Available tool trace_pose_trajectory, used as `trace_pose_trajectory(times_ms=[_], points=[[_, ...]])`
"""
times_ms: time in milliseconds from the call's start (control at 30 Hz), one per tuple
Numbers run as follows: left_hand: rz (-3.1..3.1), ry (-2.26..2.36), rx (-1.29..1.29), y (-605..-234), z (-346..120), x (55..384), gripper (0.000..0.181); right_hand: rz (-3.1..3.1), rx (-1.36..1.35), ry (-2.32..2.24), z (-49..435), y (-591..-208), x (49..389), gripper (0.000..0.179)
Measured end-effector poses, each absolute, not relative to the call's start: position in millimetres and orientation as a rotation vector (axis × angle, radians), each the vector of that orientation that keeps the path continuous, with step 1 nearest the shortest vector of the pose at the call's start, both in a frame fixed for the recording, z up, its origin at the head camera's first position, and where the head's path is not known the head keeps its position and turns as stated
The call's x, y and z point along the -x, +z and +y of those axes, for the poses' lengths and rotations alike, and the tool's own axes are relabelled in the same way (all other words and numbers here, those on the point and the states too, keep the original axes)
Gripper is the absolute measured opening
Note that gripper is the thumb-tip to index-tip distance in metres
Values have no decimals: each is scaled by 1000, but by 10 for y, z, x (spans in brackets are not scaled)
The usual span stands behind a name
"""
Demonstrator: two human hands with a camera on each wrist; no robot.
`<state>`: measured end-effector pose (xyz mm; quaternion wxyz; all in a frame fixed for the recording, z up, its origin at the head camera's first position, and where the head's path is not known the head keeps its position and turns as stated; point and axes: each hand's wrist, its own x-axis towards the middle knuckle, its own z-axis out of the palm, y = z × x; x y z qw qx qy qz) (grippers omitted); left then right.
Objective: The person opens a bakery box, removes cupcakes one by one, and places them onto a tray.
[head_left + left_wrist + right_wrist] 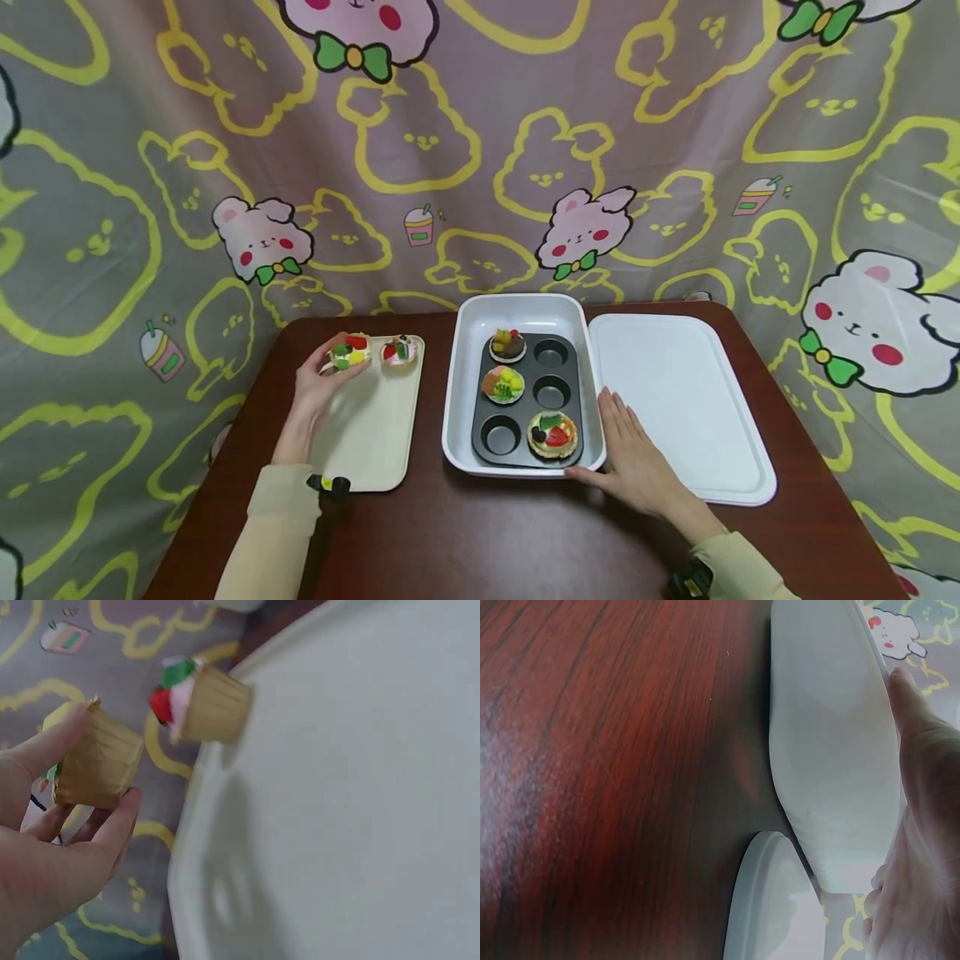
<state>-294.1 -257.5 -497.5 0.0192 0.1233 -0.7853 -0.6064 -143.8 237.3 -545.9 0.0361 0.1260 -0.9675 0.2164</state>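
Note:
My left hand (318, 379) pinches a fruit-topped cupcake (351, 352) between thumb and fingers, above the far left part of a cream tray (367, 442). Its pleated tan cup shows in the left wrist view. Beside it on the tray stands another cupcake (399, 352) with pink, red and green topping. My right hand (633, 458) lies with straight fingers along the near right corner of a white plastic bin (517, 307). Inside the bin is a dark muffin pan (525, 421). It holds a chocolate-topped cupcake (507, 344), a yellow-and-green one (503, 384) and a strawberry-topped one (553, 436).
To the bin's right a white lid (682, 400) lies flat on the dark wooden table (465, 542). A patterned curtain (480, 167) hangs behind the table. Three cups of the pan, including the near left cup (500, 433), have no cupcake in them.

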Motion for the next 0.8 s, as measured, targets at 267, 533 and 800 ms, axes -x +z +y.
trace_pose_trajectory(times_ms=[267,533,800], points=[[-2405,-1820,-550,-5270,-2700,3077,82,-2969,-392,685,2376,-5480,1425,133],[-2397,-1810,-562,-5452,-2737,3166,85,-2961,-406,694,2379,-5485,1420,132],[-2325,-1746,-535,-5484,-2699,3184,77,-2955,-410,685,2378,-5478,1415,132]])
